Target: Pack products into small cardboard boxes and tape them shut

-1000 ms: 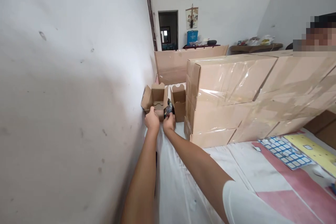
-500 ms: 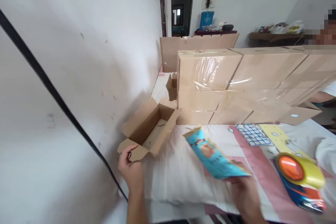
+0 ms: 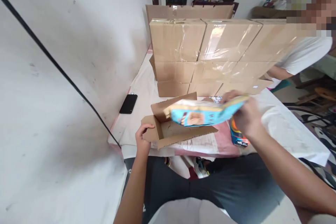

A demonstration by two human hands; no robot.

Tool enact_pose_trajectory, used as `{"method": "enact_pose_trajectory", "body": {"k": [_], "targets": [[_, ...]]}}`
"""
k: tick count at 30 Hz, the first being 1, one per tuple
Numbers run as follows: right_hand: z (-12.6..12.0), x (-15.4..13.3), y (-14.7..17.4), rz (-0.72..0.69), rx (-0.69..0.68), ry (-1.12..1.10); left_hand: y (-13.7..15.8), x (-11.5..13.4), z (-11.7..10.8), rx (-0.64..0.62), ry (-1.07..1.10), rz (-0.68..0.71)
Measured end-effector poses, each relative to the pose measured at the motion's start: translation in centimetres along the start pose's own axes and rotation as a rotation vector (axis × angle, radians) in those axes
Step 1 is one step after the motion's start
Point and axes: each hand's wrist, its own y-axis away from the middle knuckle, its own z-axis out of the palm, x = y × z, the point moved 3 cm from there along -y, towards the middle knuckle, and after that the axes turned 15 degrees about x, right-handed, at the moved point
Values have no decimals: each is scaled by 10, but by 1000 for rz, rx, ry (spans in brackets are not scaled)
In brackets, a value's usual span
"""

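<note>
An open cardboard box (image 3: pixel 181 140) lies on the bed-like surface in front of me, its flaps spread and its floor partly visible. My left hand (image 3: pixel 144 135) pinches the flap at its left end. Above the box's opening, my right hand (image 3: pixel 240 112) grips a blue snack packet (image 3: pixel 195 116) with gold edges by its right end. The packet lies nearly level and hides part of the box. Motion blurs the right hand a little.
Taped cardboard boxes (image 3: pixel 178 42) are stacked behind the open box. A black phone (image 3: pixel 128 104) lies by the wall at left. Rolls of tape and a blue packet (image 3: pixel 238 136) sit under my right hand. A person in a white sleeve (image 3: pixel 308 54) is at right.
The packet has moved over the box and turned level. The box is swung round crosswise, its left flap still in my left hand. My view has tilted down, showing my legs and the phone.
</note>
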Motion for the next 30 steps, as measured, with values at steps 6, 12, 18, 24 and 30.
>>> {"method": "enact_pose_trajectory", "body": {"k": [6, 12, 18, 24, 30], "targets": [[71, 18, 19, -24, -728, 368, 5, -9, 19, -128, 31, -5], [58, 25, 35, -235, -806, 550, 5, 1, 24, -244, -4, 79], [-13, 55, 33, -84, 15, 373, 26, 0, 24, -317, -58, 178], [-12, 86, 83, 79, -208, -62, 17, 23, 22, -821, -292, 463], [-3, 79, 99, -29, -283, -112, 20, 17, 30, -578, -241, 275]]}}
